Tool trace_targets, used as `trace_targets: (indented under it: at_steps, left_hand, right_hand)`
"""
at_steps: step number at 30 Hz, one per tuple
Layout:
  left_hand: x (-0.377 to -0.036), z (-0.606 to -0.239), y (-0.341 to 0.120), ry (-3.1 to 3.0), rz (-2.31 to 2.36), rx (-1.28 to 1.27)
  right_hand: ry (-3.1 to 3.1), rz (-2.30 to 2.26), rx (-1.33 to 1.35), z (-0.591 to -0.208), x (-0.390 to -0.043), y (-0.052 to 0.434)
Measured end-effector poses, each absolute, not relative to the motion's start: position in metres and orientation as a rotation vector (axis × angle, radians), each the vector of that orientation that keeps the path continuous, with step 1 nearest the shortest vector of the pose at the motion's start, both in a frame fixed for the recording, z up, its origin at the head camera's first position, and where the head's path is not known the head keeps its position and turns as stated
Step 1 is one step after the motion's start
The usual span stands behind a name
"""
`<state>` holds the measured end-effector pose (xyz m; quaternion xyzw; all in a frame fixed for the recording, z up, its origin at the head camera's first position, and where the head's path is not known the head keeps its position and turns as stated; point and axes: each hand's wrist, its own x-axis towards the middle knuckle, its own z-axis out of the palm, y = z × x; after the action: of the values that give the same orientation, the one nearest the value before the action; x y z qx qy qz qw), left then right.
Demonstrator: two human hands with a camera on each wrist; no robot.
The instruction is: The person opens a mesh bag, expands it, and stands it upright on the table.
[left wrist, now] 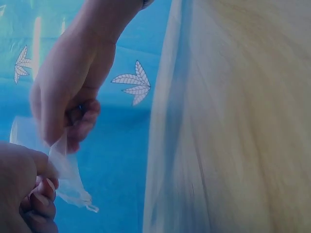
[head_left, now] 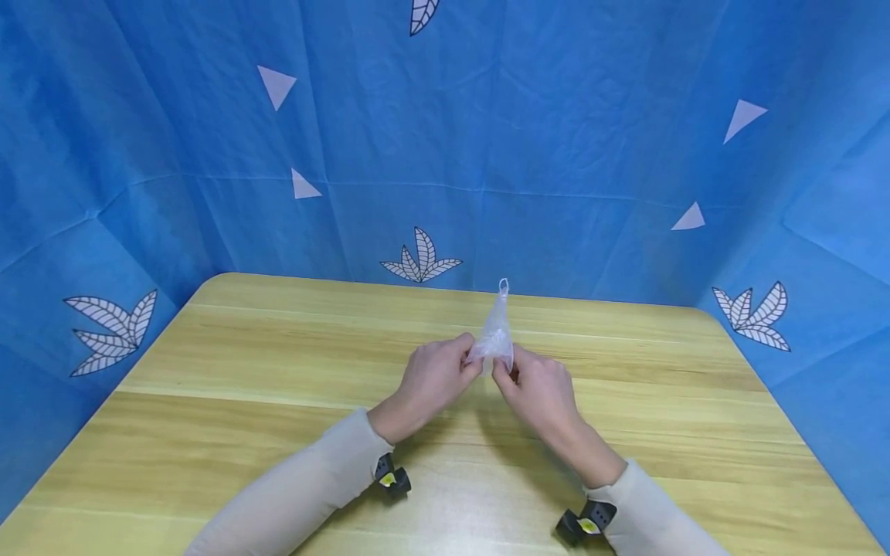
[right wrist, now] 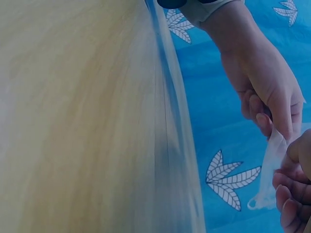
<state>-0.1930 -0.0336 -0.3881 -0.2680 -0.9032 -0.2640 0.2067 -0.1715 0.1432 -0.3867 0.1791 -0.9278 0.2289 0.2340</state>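
Note:
A small piece of clear, crinkled plastic film (head_left: 497,328) with a tiny loop at its top stands up between both hands, above the middle of the wooden table (head_left: 229,363). My left hand (head_left: 473,363) pinches its lower left edge, and my right hand (head_left: 502,374) pinches its lower right edge. The two hands almost touch. In the left wrist view the film (left wrist: 68,174) hangs between my left hand (left wrist: 41,182) and my right hand (left wrist: 60,138). The right wrist view shows the film (right wrist: 272,162) stretched from my left hand (right wrist: 279,128) to my right hand (right wrist: 291,165).
Blue cloth (head_left: 556,139) printed with white leaves and triangles walls in the table on the back and both sides. Black wrist cameras (head_left: 392,479) (head_left: 585,523) sit on both beige sleeves. Nothing else lies on the tabletop.

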Motion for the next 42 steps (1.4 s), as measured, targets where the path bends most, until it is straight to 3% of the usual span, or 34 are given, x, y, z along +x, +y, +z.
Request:
trace_targets:
  at_steps: [30, 42]
  left_hand:
    - [-0.1943, -0.3866, -0.0377, -2.435, -0.747, -0.808]
    - [-0.1947, -0.3881, -0.0365, -2.374, -0.437, -0.875]
  right_hand:
    - [-2.373, 0.695, 0.465, -0.3825, -0.1761, 0.1469]
    - [-2.283, 0.464, 0.547, -0.3912, -0.1786, 0.1493]
